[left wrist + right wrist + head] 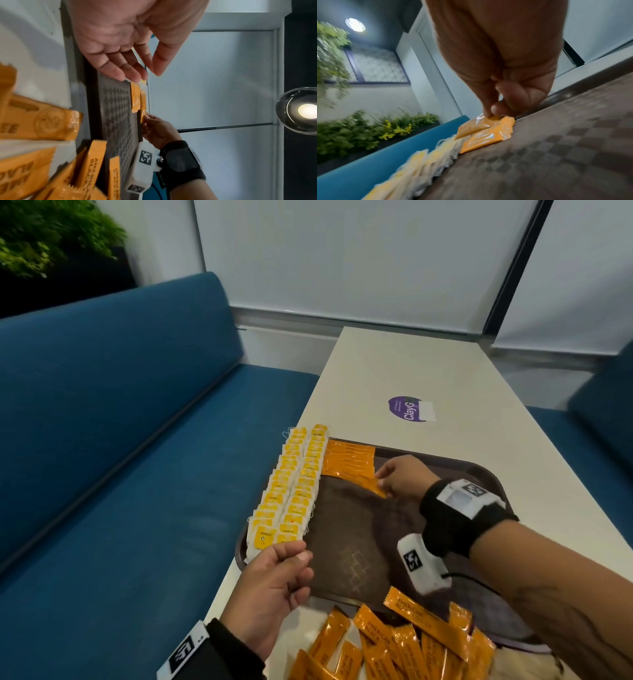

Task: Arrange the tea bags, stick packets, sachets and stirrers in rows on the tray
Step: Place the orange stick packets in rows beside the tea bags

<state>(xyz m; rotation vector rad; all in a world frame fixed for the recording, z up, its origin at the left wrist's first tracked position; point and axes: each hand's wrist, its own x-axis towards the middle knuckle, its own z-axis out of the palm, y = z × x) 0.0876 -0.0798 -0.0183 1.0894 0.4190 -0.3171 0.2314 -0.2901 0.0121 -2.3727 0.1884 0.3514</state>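
The right hand (400, 479) reached across the tray (346, 556) with thumb and fingertips pinching the near end of an orange stick packet (363, 484). From that pinch the packet ran away to the left, its long axis crosswise on the tray and slightly slanted against the stick packets already laid (349, 457) side by side at the far left part of the tray, which it touched or overlapped along their near edge. Squaring it with that row looked like the move at hand: the pinched end seemed to need swinging a little away from the person.

Beyond the row's left ends stood two columns of yellow tea bags (294, 491) along the tray's left edge. The left hand (274, 587) hovered at the near end of those columns, fingers loosely curled, gripping nothing. The loose pile of stick packets (394, 645) lay on the worktop (411, 364) at the tray's near edge, closer to the left hand than to the right.
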